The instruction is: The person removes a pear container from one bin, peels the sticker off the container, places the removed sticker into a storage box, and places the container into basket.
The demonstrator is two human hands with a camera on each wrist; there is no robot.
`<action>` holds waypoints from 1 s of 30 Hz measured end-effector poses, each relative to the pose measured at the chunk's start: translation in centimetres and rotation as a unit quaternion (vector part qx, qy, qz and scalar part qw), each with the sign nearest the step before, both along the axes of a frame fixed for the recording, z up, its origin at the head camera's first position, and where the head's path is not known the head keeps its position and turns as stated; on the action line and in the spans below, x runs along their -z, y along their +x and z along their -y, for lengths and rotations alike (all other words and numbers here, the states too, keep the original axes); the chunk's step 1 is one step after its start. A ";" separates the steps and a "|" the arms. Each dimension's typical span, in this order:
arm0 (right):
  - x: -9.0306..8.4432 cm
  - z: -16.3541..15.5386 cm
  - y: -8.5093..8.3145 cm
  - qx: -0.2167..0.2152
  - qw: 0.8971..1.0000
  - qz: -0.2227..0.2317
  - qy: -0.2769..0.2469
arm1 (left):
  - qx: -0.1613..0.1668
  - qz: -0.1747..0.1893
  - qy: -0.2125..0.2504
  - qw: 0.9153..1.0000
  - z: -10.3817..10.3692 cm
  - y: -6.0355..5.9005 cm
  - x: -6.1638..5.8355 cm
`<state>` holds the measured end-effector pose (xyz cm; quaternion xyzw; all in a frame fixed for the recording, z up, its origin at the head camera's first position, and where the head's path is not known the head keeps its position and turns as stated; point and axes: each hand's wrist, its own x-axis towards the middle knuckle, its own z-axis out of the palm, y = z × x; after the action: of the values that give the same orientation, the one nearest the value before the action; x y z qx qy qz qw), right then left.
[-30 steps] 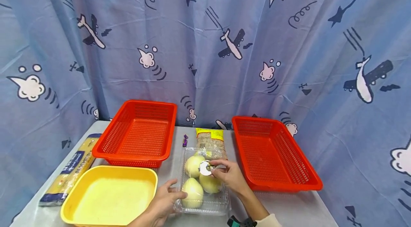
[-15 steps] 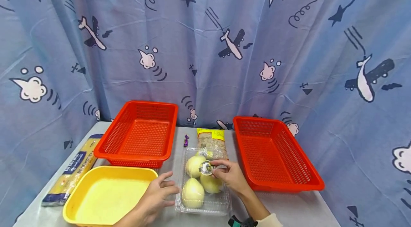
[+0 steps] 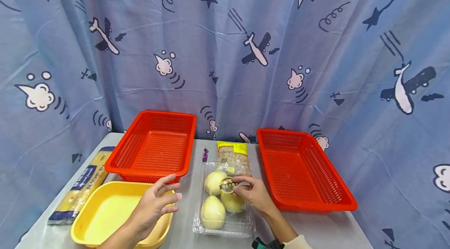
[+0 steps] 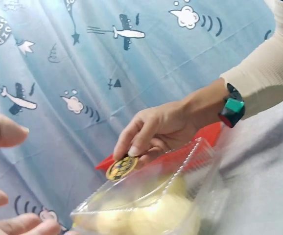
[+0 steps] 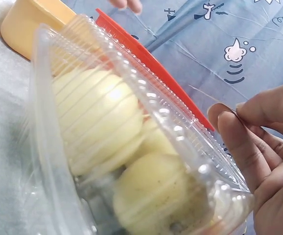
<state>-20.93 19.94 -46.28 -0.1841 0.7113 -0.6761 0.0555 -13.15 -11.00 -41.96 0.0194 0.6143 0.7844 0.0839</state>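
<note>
A clear plastic clamshell box (image 3: 242, 223) with yellow-green pears (image 3: 213, 213) inside stands at the front middle of the table. My right hand (image 3: 254, 194) pinches a round black-and-gold sticker (image 3: 227, 185) between thumb and fingers, over the box's lid. In the right wrist view the sticker (image 5: 211, 98) appears edge-on and thin, above the lid. My left hand (image 3: 151, 205) hovers over the right side of the yellow basin (image 3: 79, 217), fingers spread, holding nothing. Part of that hand covers the basin's rim.
Red baskets stand at the left (image 3: 147, 173) and right (image 3: 313, 205). A bag with a yellow top (image 3: 233, 155) lies behind the box, beside a purple-wrapped candy (image 3: 205, 155). A long yellow-and-blue packet (image 3: 82, 184) lies along the left edge. A curtain (image 3: 225, 65) hangs behind.
My left hand has let go of the box's left side and moved left, over the basin. The sticker, earlier white with glare, now shows its printed face; my right hand has barely moved.
</note>
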 end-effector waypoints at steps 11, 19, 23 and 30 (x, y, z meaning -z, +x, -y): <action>0.1 -0.1 0.0 -0.006 1.000 -0.004 -0.002 | 0.007 -0.041 0.046 0.998 2.6 0.5 -0.9; 0.1 0.0 0.1 -0.003 1.000 -0.008 0.004 | -0.016 -0.061 0.025 0.998 4.9 0.8 -1.4; 0.1 0.0 0.1 -0.005 1.000 -0.012 0.001 | -0.030 -0.067 0.008 0.997 6.1 0.9 -1.4; 0.1 0.0 0.1 -0.005 1.000 -0.017 -0.001 | -0.043 -0.095 -0.009 0.995 8.0 1.0 -0.8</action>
<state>-20.85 19.89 -46.41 -0.1993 0.7105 -0.6732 0.0468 -12.11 -18.96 -41.18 0.0666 0.6264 0.7766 -0.0086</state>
